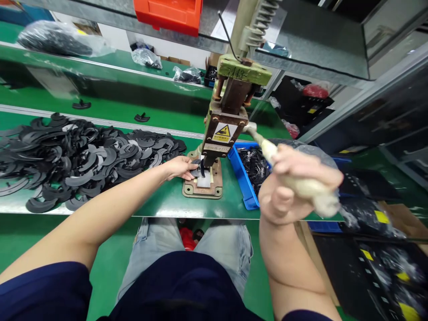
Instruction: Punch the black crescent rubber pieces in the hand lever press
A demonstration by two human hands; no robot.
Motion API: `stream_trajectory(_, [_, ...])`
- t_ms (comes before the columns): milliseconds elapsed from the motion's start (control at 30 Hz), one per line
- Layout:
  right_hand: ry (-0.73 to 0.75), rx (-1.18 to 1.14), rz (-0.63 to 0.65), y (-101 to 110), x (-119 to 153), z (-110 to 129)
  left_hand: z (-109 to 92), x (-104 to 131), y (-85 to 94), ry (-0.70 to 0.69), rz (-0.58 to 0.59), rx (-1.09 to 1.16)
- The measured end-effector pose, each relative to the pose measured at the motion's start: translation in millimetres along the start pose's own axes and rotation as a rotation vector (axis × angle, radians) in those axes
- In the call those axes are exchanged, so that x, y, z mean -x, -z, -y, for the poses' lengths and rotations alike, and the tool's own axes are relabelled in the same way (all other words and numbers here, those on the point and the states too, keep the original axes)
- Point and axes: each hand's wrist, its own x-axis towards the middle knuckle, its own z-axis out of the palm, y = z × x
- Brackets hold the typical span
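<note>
A hand press (224, 127) with a yellow warning label stands on the green bench. My left hand (182, 168) pinches a dark curved plastic part (197, 169) at the press base (203, 191), under the ram. The far end of that part is partly hidden by the ram. On the right, my right hand (294, 183) is wrapped round the press lever (267, 149), whose grip is covered in pale wrapping; hand and grip are blurred by motion.
A large heap of dark curved parts (90, 156) covers the bench at left. Right of the press sits a blue bin (245, 189) of small black pieces. An orange bin (169, 15) hangs above. Bagged parts (364, 218) lie at far right.
</note>
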Motion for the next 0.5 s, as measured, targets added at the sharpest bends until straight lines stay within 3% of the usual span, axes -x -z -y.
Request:
stream_trajectory(67, [-0.001, -0.069, 0.033, -5.0, -32.9, -9.4, 2.0, 8.2, 0.0, -0.055, -0.008, 0.016])
stream_trajectory(133, [-0.037, -0.070, 0.042, -4.3, -44.9, -19.3, 5.6, 20.2, 3.7, -0.120, -0.023, 0.031])
stream_trajectory(200, [-0.076, -0.004, -0.024, 1.2, -27.7, -27.6, 9.7, 36.4, 10.0, -0.182, -0.038, 0.035])
stream_trajectory(300, [-0.187, 0.114, -0.041, 9.4, 38.4, -31.1, 13.7, 65.9, 17.6, -0.245, -0.035, 0.007])
stream_trajectory(333, [-0.279, 0.187, 0.087, 10.0, 63.2, -29.1, 14.0, 75.8, 18.0, -0.262, -0.025, -0.004])
stream_trajectory(367, [-0.375, 0.225, 0.302, 9.0, 85.9, -25.8, 14.0, 85.1, 17.1, -0.280, -0.011, -0.013])
stream_trajectory(433, [-0.428, 0.229, 0.571, 3.1, 119.8, -17.2, 13.8, 100.2, 11.8, -0.310, 0.029, -0.032])
stream_trajectory(500, [-0.401, 0.210, 0.747, -4.7, 135.9, -10.1, 15.3, 109.7, 4.2, -0.318, 0.076, -0.068])
